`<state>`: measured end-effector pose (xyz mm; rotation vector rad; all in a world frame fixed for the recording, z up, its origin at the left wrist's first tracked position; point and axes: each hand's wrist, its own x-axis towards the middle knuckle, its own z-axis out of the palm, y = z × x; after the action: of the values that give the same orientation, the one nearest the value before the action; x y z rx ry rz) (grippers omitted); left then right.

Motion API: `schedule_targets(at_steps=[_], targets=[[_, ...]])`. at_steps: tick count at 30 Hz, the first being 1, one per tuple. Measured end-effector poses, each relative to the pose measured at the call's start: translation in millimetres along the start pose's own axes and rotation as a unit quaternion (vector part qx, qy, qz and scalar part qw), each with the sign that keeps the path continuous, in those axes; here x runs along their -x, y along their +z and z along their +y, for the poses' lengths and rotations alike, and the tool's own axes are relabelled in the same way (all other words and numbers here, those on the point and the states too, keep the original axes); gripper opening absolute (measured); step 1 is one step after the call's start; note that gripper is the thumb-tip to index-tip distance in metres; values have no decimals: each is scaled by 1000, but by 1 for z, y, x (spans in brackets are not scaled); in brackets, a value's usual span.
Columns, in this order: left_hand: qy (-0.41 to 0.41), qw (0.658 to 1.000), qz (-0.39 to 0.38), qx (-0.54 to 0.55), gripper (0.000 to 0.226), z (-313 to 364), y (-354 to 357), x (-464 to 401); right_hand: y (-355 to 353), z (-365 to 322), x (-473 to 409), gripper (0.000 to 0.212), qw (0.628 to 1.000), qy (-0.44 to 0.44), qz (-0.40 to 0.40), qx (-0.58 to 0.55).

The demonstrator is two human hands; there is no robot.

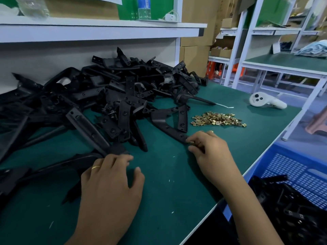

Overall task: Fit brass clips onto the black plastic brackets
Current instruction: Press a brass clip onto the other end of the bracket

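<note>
My right hand [210, 149] pinches 1 brass clip [191, 142] against the near tip of a black bracket [169, 129], which lies just in front of the big bracket pile [99, 96] on the green mat [168, 183]. My left hand [111, 181] lies flat with fingers relaxed, its tips touching another bracket [74, 161] at the pile's near edge. The loose clips [218, 119] sit just right of the pile.

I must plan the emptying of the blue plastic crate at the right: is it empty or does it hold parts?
Not empty: the blue plastic crate holds black plastic brackets.
</note>
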<state>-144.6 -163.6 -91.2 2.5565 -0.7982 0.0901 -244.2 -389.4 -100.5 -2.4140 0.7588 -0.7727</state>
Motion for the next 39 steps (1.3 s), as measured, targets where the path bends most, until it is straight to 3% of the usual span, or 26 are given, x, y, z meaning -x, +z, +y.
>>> schedule_targets(at_steps=[11,16,19,22,27,31,34,39], targets=[[18,1000,13,-10,48,-1,1,1,9,-42,16,10,991,10,-124,-50],[19,999,21,-17,46,-1,2,1,26,-60,19,55,993,-37,-105,45],[20,999,25,-21,46,-2,2,2,48,-71,27,54,980,-115,-153,46],[22,999,28,-21,48,-1,2,2,54,-70,29,49,979,-131,-135,72],[47,997,57,24,40,-1,1,2,40,-71,45,36,990,-131,-45,11],[61,982,116,136,43,0,-1,3,33,-81,66,33,981,-144,26,-123],[56,970,108,211,62,-1,-2,6,33,-90,72,37,968,-180,-4,-175],[25,964,77,252,59,-4,0,4,36,-90,73,33,959,-189,-80,-197]])
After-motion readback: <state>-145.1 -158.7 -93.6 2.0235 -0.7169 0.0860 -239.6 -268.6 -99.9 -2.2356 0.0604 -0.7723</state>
